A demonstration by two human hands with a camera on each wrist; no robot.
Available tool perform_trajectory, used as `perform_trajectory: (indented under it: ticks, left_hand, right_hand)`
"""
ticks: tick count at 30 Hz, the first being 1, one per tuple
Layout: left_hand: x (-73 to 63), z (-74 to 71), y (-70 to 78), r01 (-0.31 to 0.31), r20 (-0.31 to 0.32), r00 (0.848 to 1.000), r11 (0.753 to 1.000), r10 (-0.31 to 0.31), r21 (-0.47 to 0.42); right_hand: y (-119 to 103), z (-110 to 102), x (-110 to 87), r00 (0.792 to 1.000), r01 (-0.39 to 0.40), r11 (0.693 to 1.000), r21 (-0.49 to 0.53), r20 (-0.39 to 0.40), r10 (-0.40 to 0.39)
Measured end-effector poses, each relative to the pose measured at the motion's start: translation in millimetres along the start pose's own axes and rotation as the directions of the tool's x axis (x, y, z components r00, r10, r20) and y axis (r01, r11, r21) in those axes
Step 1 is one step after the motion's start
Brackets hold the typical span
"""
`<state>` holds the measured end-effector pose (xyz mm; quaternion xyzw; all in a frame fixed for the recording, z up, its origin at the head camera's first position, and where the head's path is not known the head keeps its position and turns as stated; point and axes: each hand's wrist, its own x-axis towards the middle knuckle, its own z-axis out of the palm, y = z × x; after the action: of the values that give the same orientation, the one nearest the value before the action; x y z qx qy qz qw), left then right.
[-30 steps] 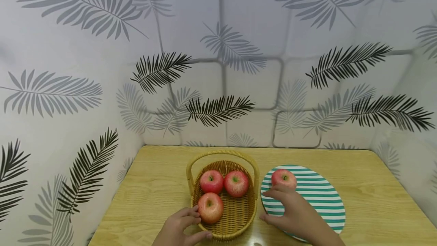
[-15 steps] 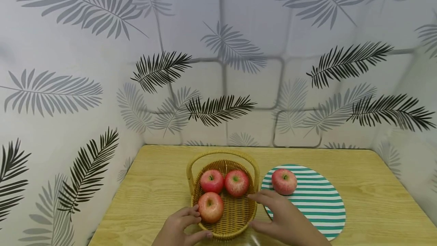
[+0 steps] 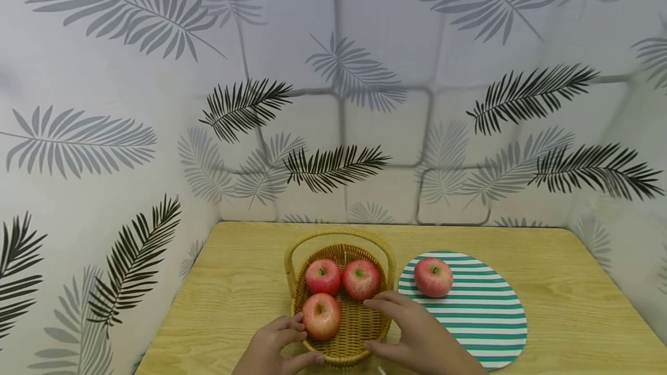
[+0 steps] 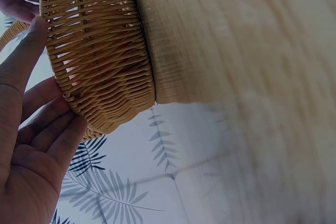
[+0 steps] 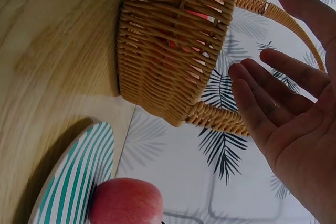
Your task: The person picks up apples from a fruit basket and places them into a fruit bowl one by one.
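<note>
In the head view, a wicker basket with an arched handle holds three red apples: one at back left, one at back right, one at front left. My left hand holds the basket's front left rim, thumb at the near edge and fingers along the left side; the left wrist view shows this hand against the woven wall. My right hand hovers over the right rim, thumb and fingers spread. The right wrist view shows that hand holding nothing.
Right of the basket lies a round plate with green and white stripes, a single apple at its back left. Both stand on a wooden table. A leaf-patterned backdrop rises behind and beside the table.
My right hand has moved left, from over the plate near its apple to the basket's right rim. The left hand, basket and apples have stayed in place.
</note>
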<state>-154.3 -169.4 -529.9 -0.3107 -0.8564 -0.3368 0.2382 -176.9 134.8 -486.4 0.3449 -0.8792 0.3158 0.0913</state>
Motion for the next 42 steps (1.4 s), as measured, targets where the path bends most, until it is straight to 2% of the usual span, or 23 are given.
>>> perform_trajectory:
  ticks: [6,10,14,18,23,30,37,42]
  left_hand:
    - [1.2,-0.2,2.2,-0.021,-0.016,1.0,1.0,0.021,-0.002]
    - [1.1,0.9,3.1,-0.008,-0.018,1.0,1.0,0.008,-0.007]
    - [0.2,2.0,2.2,0.012,-0.019,1.0,1.0,-0.012,-0.013]
    - [0.1,1.8,0.4,-0.008,-0.024,1.0,1.0,0.008,-0.02]
    - [0.5,2.0,-0.3,-0.038,-0.024,0.999,0.999,0.038,-0.024]
    - [-0.1,2.5,-1.3,-0.013,-0.012,1.0,1.0,0.012,-0.018]
    - [0.5,2.2,-1.5,-0.023,-0.009,1.0,1.0,0.023,-0.007]
    - [-0.6,2.3,-2.0,-0.005,0.004,1.0,1.0,0.005,-0.006]
  right_hand:
    - [-4.6,6.9,4.1,1.0,-0.008,1.0,0.003,0.017,0.008]
    - [-7.9,9.6,8.3,1.0,-0.008,1.0,0.005,0.026,0.008]
    - [-8.5,14.9,12.5,0.999,0.03,0.999,-0.011,-0.014,-0.03]
    - [-8.8,21.3,18.1,0.998,0.046,0.999,-0.023,-0.038,-0.046]
    - [-9.3,28.8,24.3,1.0,0.013,1.0,-0.01,-0.01,-0.013]
    - [-10.4,33.9,31.4,1.0,0.004,1.0,-0.017,0.011,-0.004]
    - [-8.0,39.3,37.6,0.999,-0.002,0.999,-0.034,0.032,0.003]
    - [-8.6,43.2,43.4,0.998,-0.01,1.0,-0.016,0.054,0.011]
